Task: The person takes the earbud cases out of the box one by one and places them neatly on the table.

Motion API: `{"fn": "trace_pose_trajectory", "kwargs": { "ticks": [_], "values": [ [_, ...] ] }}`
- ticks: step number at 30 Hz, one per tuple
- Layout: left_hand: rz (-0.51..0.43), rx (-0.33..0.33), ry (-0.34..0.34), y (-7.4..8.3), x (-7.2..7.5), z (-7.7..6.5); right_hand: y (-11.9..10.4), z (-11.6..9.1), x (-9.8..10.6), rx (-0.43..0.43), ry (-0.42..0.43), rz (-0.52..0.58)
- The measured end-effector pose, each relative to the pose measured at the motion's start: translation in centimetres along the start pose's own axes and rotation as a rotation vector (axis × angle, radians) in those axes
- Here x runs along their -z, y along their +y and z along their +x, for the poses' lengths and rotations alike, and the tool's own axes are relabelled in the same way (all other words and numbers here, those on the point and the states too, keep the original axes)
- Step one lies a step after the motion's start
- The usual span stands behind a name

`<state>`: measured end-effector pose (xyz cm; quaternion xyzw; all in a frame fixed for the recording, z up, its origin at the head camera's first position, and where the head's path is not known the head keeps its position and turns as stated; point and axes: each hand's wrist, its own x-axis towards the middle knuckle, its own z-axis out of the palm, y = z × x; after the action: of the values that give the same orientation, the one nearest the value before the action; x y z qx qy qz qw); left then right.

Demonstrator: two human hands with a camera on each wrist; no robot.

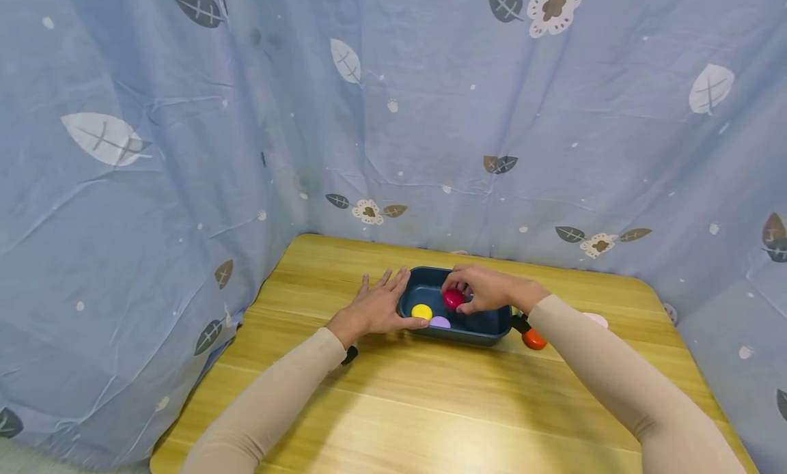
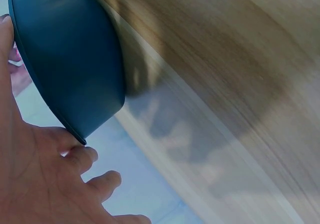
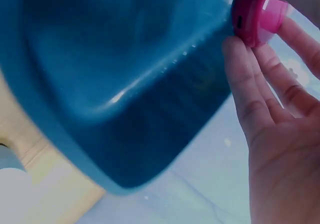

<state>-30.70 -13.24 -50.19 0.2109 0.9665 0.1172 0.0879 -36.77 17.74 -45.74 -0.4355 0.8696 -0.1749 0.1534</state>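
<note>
A dark blue rectangular pan [image 1: 473, 338] sits on the wooden table, its black handle to the right. My left hand [image 1: 376, 310] rests against the pan's left end, thumb along the front rim and fingers spread over the far corner. Inside the pan, my right hand [image 1: 492, 288] pinches a glossy magenta round piece [image 1: 453, 298] between thumb and fingers; the right wrist view shows the piece's domed side [image 3: 257, 17] near the fingertips. A yellow round piece [image 1: 421, 311] and a lilac one [image 1: 439, 322] lie in the pan's front left part.
An orange-red round piece [image 1: 534, 339] lies on the table beside the handle [image 1: 520, 322]. Farther right, a pale pink piece [image 1: 596, 319] is partly hidden behind my right sleeve. Blue patterned curtains [image 1: 430, 119] surround the table [image 1: 393, 412] at the back and sides.
</note>
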Motion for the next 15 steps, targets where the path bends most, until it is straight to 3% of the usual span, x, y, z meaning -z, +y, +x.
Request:
{"fn": "trace_pose_trajectory", "kwargs": {
  "ticks": [7, 15],
  "values": [
    [-0.022, -0.006, 0.001, -0.1, 0.0, 0.0, -0.7, -3.5, 1.0, -0.035, 0.109, 0.043],
    [-0.019, -0.013, -0.001, -0.1, 0.0, 0.1, 0.6, -9.3, 1.1, -0.105, 0.236, 0.076]
  ]
}}
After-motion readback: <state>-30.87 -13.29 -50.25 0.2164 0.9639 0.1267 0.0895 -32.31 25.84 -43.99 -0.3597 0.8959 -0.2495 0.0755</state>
